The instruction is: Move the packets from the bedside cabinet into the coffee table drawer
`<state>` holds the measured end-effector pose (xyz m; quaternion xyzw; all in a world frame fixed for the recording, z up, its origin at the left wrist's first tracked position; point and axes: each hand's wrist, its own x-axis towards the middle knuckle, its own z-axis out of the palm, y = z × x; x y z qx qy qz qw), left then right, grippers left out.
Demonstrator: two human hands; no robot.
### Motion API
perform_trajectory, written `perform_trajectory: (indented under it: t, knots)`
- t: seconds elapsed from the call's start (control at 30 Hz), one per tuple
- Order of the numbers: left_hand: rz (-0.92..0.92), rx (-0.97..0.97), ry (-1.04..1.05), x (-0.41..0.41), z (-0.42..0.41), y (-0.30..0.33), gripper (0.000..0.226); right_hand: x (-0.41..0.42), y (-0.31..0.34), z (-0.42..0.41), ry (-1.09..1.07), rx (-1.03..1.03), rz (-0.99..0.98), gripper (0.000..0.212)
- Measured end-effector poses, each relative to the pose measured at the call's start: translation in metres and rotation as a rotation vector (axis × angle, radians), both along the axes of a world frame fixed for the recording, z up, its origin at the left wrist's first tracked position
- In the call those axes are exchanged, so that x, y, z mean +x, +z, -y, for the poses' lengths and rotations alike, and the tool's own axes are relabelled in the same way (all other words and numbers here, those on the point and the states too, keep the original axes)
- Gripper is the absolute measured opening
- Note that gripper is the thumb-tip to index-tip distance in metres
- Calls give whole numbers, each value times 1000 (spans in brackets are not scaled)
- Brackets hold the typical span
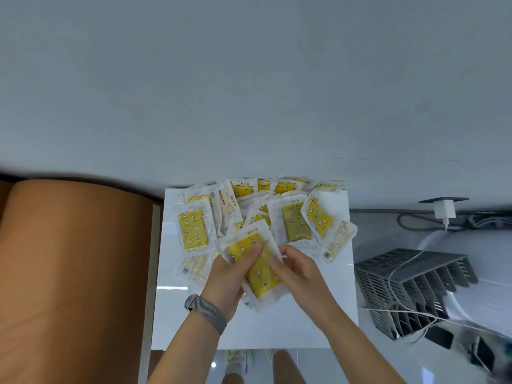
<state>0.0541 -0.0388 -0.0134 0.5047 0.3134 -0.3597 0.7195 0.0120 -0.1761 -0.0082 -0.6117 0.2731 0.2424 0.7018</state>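
Both forearms rise from the bottom edge toward frame centre. Left hand [227, 281], wristband [206, 313] on its wrist, thumb up, fingers [253, 252] curled closed in a grip. Right hand [300, 270] just beside it, fingers bent inward, pinching.

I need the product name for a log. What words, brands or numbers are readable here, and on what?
No text is readable.
Held packets: white header print blurred.
Packets face-down on the cabinet top, e.g. one at its right edge: label lines and a code square, too small.
White charger: no marking visible.
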Motion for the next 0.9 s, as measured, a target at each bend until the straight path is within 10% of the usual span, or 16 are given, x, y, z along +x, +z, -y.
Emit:
perform_trajectory:
  t: [0.2,0.57,0.9]
  knots:
    - [-25,85,93,-8,-10,-9,16,21,-30,66,-91,-525,11,7]
    - [-82,151,77,-16,-27,-16,17,85,-105,125,538,-940,-137,97]
    - [-53,165,59,-11,-41,-17,29,81,-106,129,528,-1007,-112,66]
